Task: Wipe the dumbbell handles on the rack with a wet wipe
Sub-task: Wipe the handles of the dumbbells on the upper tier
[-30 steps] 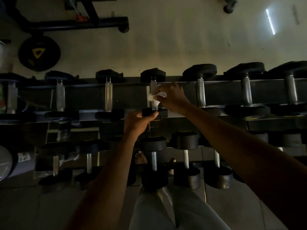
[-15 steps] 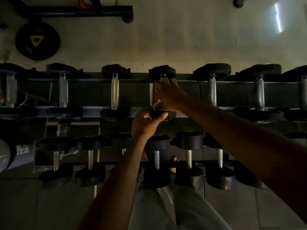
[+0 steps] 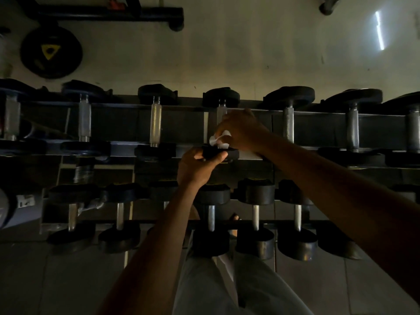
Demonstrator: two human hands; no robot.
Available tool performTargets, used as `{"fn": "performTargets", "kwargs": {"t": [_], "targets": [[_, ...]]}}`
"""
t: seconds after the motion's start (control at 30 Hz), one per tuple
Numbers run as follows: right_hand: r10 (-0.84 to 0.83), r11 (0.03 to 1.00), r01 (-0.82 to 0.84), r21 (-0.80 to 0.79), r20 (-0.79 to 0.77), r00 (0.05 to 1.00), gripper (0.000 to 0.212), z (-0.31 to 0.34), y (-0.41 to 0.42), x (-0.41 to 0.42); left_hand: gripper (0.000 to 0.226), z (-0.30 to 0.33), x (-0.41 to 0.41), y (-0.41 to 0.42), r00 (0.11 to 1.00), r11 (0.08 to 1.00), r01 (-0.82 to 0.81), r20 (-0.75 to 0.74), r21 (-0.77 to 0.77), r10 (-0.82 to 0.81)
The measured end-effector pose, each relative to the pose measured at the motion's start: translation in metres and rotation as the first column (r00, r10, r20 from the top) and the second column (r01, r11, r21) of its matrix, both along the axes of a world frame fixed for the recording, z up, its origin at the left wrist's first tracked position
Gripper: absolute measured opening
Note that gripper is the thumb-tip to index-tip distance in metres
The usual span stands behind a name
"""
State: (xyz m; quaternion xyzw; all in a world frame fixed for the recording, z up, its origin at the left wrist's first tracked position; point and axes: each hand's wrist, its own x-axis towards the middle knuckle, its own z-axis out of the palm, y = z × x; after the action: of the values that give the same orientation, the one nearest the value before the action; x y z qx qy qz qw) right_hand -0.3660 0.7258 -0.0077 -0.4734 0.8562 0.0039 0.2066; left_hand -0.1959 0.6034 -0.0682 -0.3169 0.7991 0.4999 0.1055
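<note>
Under the right hand (image 3: pixel 242 130), the wet wipe (image 3: pixel 219 140) hides the handle (image 3: pixel 221 113).

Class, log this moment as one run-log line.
right hand: wipe on dumbbell handle | left hand: grips near weight head

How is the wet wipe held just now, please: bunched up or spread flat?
Bunched: the wet wipe shows crumpled in the right hand.
</note>
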Motion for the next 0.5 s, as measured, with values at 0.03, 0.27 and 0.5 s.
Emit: {"fn": "performTargets", "kwargs": {"t": [0.03,0.27,0.5], "targets": [[-0.093,0.993,0.100,-0.066,0.099,0.991,0.025,-0.005,0.009,0.001,0.053,-0.001,0.000,0.000,1.000,1.000,0.015,-0.010,-0.003,-0.015],[-0.444,0.822,0.559,-0.112,0.489,0.750,0.025,-0.023,0.037,0.022,0.064,-0.003,0.000,-0.003,1.000,0.999,-0.019,-0.020,0.028,0.020],[-0.539,0.692,0.722,-0.002,0.664,0.518,0.031,-0.033,0.040,0.024,0.051,-0.006,0.001,-0.001,1.000,1.000,-0.008,-0.020,0.005,0.009]]}}
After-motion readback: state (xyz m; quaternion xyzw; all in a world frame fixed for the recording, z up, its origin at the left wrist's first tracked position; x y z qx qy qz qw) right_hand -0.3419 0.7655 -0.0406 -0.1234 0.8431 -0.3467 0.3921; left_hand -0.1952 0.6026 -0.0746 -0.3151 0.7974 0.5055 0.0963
